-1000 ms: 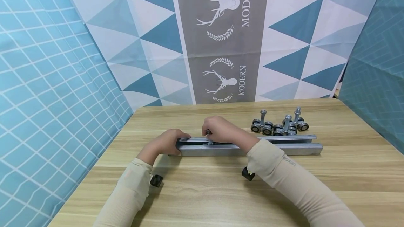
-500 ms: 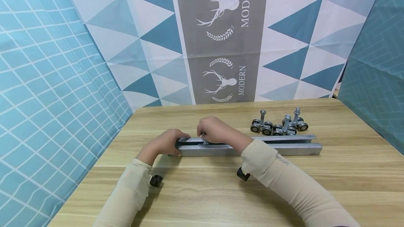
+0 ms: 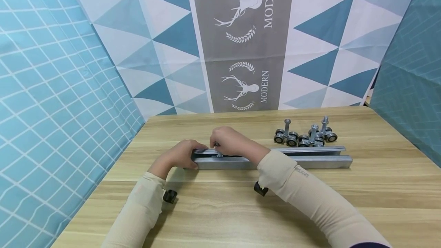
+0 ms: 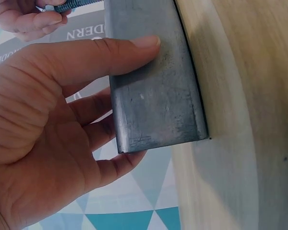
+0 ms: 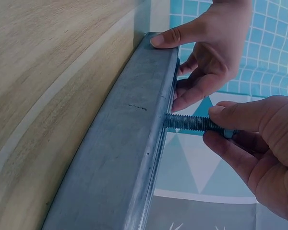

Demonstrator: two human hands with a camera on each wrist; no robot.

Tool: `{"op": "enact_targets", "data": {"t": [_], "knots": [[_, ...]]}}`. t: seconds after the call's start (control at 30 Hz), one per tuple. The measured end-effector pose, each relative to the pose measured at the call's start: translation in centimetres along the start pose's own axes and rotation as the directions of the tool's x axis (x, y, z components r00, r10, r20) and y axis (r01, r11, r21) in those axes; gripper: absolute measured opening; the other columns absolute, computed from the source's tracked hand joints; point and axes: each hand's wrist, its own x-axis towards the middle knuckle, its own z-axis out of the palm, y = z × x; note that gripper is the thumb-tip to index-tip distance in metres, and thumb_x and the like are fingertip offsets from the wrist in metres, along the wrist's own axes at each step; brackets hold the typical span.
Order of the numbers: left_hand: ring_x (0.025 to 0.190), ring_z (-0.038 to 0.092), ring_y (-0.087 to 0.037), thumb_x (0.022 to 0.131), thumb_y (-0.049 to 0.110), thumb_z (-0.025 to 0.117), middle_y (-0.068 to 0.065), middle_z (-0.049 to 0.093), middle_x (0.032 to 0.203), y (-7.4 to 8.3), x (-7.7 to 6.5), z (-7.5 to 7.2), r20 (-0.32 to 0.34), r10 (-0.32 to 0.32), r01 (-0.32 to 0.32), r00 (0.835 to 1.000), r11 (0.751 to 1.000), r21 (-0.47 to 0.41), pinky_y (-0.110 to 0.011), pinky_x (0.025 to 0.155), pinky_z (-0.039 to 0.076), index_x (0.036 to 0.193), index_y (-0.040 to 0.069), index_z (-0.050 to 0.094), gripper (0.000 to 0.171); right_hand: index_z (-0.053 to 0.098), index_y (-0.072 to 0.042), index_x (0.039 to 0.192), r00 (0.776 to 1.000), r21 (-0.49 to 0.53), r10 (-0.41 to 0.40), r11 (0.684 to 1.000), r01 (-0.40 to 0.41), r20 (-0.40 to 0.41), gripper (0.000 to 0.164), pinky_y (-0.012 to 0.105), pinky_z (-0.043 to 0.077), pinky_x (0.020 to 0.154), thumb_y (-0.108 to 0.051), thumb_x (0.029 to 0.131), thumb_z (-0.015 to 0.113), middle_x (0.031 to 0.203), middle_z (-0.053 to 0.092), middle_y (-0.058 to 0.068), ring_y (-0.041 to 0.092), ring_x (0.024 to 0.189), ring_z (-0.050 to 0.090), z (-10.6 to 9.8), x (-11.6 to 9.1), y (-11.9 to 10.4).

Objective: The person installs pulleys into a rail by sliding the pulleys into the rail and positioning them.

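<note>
The left hand (image 3: 183, 154) clasps the left end of the steel channel rail (image 3: 320, 161), which lies on the tabletop (image 3: 220, 209). The right hand's (image 3: 229, 140) thumb and fingers pinch a threaded bolt (image 5: 189, 122) standing up from its slot. Tilting the bolt could jam it against the slot's lips; a slackened left grip could let the rail skid.

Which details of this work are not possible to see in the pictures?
Right wrist view: bolt, its inner end hidden by rail.
Left wrist view: left hand, some fingertips hidden behind rail.
Same view: right hand, cut off by edge.
Head view: sleeve writing, too small to read.
</note>
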Motion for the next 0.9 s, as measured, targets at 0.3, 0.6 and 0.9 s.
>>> {"op": "enact_targets", "data": {"t": [0.3, 0.6, 0.9], "knots": [[0.110, 0.060, -0.026, 0.068, 0.007, 0.088, -0.007, 0.066, 0.119, -0.9, -0.8, -0.5, -0.023, -0.011, 0.010, 1.000, 1.000, -0.027, -0.045, 0.094, 0.047, 0.125, 0.005, 0.066, 0.061, 0.077, -0.006, 0.091, 1.000, -0.027, -0.012, 1.000, 0.012, 0.015, 0.015, 0.030, 0.051, 0.080, 0.002, 0.080, 0.070, 0.089, 0.069, 0.003, 0.017, 0.087, 0.064, 0.1, 0.8, -0.3], [0.111, 0.059, -0.028, 0.068, 0.011, 0.089, -0.009, 0.065, 0.121, -2.4, -1.6, -0.5, -0.044, -0.065, 0.059, 0.997, 0.989, -0.136, -0.046, 0.095, 0.046, 0.125, 0.004, 0.065, 0.062, 0.076, -0.006, 0.092, 1.000, -0.022, -0.001, 1.000, 0.002, 0.030, 0.015, 0.030, 0.051, 0.080, 0.002, 0.082, 0.069, 0.090, 0.068, 0.002, 0.017, 0.088, 0.063, 0.6, 1.6, -0.8], [0.112, 0.059, -0.025, 0.071, 0.014, 0.088, -0.006, 0.065, 0.122, -3.3, -2.1, -0.4, -0.025, -0.103, 0.094, 0.994, 0.965, -0.243, -0.046, 0.095, 0.046, 0.126, 0.007, 0.065, 0.059, 0.077, -0.008, 0.094, 0.999, -0.042, -0.001, 0.999, 0.002, 0.034, 0.019, 0.028, 0.051, 0.082, 0.004, 0.082, 0.067, 0.092, 0.069, 0.002, 0.016, 0.091, 0.063, 0.7, 2.5, -1.4]]}}
